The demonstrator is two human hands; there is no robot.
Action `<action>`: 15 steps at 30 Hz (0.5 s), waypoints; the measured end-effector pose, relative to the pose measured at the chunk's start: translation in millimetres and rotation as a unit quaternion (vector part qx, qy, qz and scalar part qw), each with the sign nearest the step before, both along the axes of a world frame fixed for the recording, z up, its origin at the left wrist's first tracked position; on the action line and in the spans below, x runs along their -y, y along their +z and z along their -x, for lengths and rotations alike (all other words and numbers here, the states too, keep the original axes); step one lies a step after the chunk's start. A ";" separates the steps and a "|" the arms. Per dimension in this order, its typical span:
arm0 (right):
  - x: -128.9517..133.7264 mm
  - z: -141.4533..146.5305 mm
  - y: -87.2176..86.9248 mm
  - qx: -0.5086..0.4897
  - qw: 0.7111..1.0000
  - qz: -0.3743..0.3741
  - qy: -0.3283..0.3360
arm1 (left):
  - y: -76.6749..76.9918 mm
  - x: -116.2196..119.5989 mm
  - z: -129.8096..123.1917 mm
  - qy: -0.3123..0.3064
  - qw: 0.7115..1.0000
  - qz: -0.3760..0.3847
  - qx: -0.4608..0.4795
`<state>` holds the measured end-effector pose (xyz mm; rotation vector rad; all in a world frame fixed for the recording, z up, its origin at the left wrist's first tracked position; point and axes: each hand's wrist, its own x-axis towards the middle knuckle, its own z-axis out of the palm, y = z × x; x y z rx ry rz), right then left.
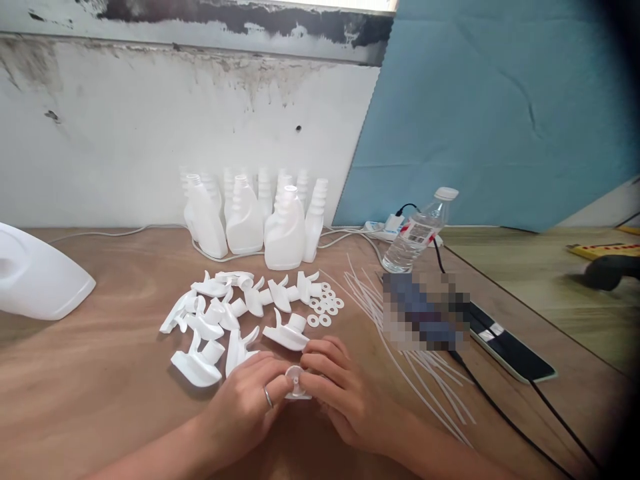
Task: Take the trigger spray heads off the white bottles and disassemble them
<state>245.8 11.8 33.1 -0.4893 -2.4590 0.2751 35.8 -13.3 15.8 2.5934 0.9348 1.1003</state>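
Observation:
Between my two hands, close to the front of the table, is a white trigger spray head (296, 381), its round underside turned toward me. My left hand (253, 390), with a ring on one finger, grips it from the left side. From the right, the fingers of my right hand (345, 393) close on it as well. Just beyond my hands lie several loose white spray heads (197, 363), one (287, 331) close to my right fingertips. Beside them is a cluster of flat white washers (325, 305). Thin white tubes (400, 353) are spread to the right.
Several white spray bottles (285, 233) stand along the wall. A larger white container (40, 273) is at the left edge. On the right are a water bottle (415, 233), a power strip (383, 229), a phone (510, 343) with black cables and a blurred dark object (423, 313).

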 end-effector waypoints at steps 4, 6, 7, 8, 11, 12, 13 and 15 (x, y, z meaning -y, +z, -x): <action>1.1 -4.2 0.0 -0.032 0.999 -0.014 -0.033 | -4.4 2.6 1.2 0.028 0.999 0.038 -0.013; -3.2 -10.4 0.8 -0.043 0.996 -0.025 -0.069 | -6.6 3.4 1.8 0.047 0.998 0.025 -0.040; -7.2 -14.9 1.1 -0.045 0.994 -0.034 -0.094 | -7.4 3.5 2.0 0.051 0.997 0.016 -0.053; -12.3 -20.3 1.3 -0.043 0.990 -0.045 -0.124 | -7.9 3.5 2.2 0.052 0.996 0.011 -0.064; -32.2 -39.6 1.5 -0.007 0.968 -0.092 -0.235 | -8.1 2.7 2.4 0.051 0.996 0.007 -0.069; -38.9 -46.0 1.5 0.020 0.955 -0.105 -0.277 | -7.7 2.3 2.3 0.049 0.997 0.008 -0.067; -45.0 -51.7 1.4 0.052 0.939 -0.113 -0.319 | -7.0 1.9 2.1 0.047 0.997 0.008 -0.063; -54.2 -60.2 1.1 0.136 0.899 -0.111 -0.400 | -5.4 1.3 1.7 0.044 0.998 0.010 -0.053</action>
